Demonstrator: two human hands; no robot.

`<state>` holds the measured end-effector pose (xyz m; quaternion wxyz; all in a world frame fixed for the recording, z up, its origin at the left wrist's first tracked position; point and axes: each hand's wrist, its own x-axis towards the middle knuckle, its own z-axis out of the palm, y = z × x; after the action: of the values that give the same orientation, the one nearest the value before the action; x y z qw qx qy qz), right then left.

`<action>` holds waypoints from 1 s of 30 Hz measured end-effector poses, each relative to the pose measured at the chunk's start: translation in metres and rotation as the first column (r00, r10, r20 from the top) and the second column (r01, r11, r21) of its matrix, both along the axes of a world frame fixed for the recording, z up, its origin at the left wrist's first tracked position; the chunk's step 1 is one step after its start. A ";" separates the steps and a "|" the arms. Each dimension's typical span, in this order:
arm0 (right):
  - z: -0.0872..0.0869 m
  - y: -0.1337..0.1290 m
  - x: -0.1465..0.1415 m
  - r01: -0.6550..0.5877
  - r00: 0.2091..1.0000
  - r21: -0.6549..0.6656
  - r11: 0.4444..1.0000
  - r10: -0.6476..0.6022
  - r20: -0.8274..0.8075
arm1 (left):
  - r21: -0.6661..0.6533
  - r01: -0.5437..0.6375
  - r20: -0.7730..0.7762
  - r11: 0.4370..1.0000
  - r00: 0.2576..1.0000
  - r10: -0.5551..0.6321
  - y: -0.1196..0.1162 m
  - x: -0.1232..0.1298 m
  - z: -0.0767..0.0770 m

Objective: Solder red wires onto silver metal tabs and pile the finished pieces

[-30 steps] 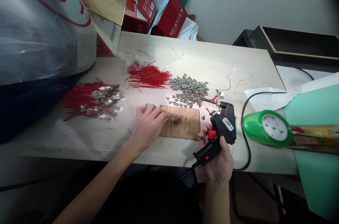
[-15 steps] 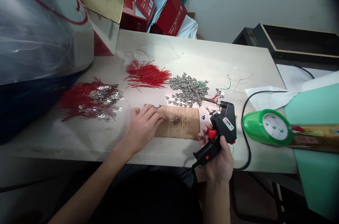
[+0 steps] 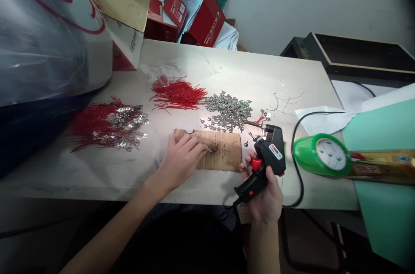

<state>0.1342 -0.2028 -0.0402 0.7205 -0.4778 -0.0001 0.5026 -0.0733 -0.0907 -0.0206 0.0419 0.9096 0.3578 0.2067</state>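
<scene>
My left hand (image 3: pixel 183 159) rests on a strip of scorched cardboard (image 3: pixel 225 151), its fingertips beside a small metal terminal (image 3: pixel 212 149). Whether those fingers pinch anything is hidden. My right hand (image 3: pixel 264 196) grips a black soldering gun (image 3: pixel 269 153) with a red trigger, its tip pointing left over the cardboard's far corner. Beyond the cardboard lies a heap of loose silver terminals (image 3: pixel 227 111). Left of it is a bundle of red wires (image 3: pixel 177 94), and further left a pile of red wires with terminals attached (image 3: pixel 110 125).
A bulky plastic-wrapped bag (image 3: pixel 45 36) fills the table's left side. A green lamp (image 3: pixel 322 155) with a black cord stands at right, beside white paper and a mint-green sheet. Red cartons and papers sit behind the table, with a dark tray (image 3: pixel 363 55) back right.
My left hand has slid right across the cardboard, its fingertips closer to the small terminal. The soldering gun stays in my right hand, and the whole view has shifted slightly.
</scene>
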 end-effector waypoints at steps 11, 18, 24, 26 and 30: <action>0.000 0.002 0.001 0.001 1.000 0.039 0.999 0.000 -0.019 | -0.020 -0.005 -0.061 1.000 0.998 0.004 0.014 -0.008 0.008; -0.001 0.002 0.000 -0.014 1.000 0.069 0.998 0.016 -0.026 | 0.019 0.230 -0.184 0.973 0.957 -0.222 0.024 0.013 0.022; -0.001 0.002 -0.001 -0.023 1.000 0.113 0.993 0.025 -0.016 | -0.031 0.240 -0.180 0.970 0.953 -0.242 0.037 0.006 0.022; -0.001 0.002 -0.001 -0.032 0.999 0.120 0.992 0.034 -0.016 | -0.017 0.248 -0.177 0.969 0.953 -0.247 0.038 0.005 0.021; 0.000 0.003 0.000 -0.034 0.999 0.118 0.992 0.037 -0.025 | -0.005 0.255 -0.169 0.967 0.953 -0.253 0.035 0.009 0.021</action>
<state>0.1337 -0.2000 -0.0397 0.7381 -0.4278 -0.0283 0.5209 -0.0640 -0.0552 0.0006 0.0301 0.9626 0.2384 0.1251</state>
